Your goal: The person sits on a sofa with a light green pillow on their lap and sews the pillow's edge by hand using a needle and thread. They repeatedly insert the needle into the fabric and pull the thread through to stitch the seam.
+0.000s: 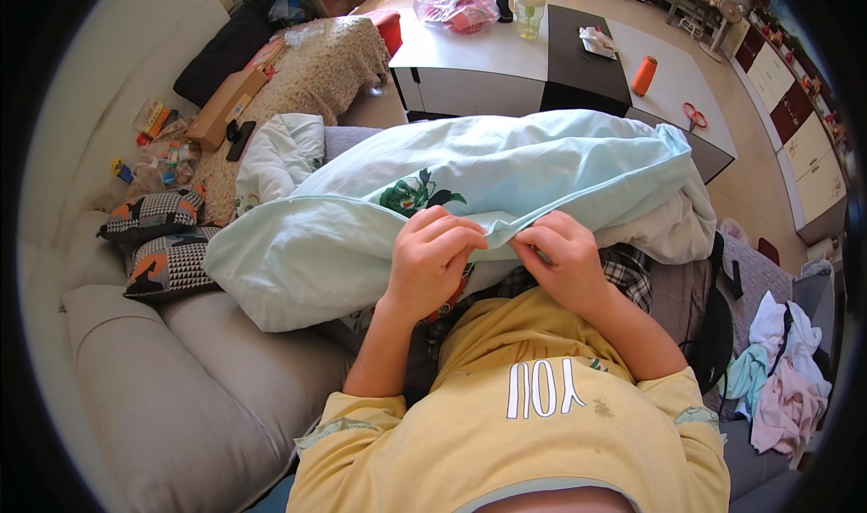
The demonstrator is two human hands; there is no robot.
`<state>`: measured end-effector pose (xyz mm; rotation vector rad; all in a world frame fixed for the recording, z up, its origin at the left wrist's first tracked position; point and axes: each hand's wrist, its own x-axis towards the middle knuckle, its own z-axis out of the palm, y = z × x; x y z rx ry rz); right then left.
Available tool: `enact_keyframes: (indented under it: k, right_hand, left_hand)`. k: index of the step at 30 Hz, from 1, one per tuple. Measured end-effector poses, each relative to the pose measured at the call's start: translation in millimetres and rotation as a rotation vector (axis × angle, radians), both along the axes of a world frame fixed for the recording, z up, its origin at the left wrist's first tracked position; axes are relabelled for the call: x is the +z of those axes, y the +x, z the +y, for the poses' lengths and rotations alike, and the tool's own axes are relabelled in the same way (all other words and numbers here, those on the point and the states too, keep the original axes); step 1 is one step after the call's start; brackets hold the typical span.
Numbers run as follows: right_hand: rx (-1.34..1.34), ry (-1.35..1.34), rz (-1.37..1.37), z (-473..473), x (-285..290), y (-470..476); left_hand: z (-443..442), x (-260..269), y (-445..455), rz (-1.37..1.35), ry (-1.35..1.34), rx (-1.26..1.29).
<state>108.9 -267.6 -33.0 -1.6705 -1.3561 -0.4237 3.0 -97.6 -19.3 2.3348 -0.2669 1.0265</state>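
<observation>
A pale aqua fabric cover [318, 255] with a dark green flower print lies bunched across my lap. My left hand [433, 259] pinches its seamed edge between thumb and fingers. Just to the right, a short gap away, my right hand [562, 259] pinches the same edge. Between the two hands the edge dips and folds. Whether a needle or anything small sits in the fingertips cannot be seen. Part of a white quilted end [281, 154] shows at the cover's far left, and a paler fold hangs at its right.
Beyond my lap stands a white and black coffee table [467, 59] bearing an orange thread cone [644, 75], red-handled scissors [693, 115], a green-lidded bottle [528, 8] and a plastic bag [454, 5]. Patterned cushions [173, 259] lie left on the sofa; clothes [789, 398] are piled right.
</observation>
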Motion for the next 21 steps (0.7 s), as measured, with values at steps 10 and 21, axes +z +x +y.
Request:
enact_keyframes:
  k: [10,21]
  right_hand:
    - [-0.044,-0.074,-0.053,-18.1,15.7,4.0]
    - [0.172,-0.222,-0.167,-14.9,23.8,26.9]
  left_hand:
    - [3.6,-1.8,-0.8,0.004,0.015,-0.019]
    - [6.0,-3.6,-2.0,-0.037,0.093,-0.014]
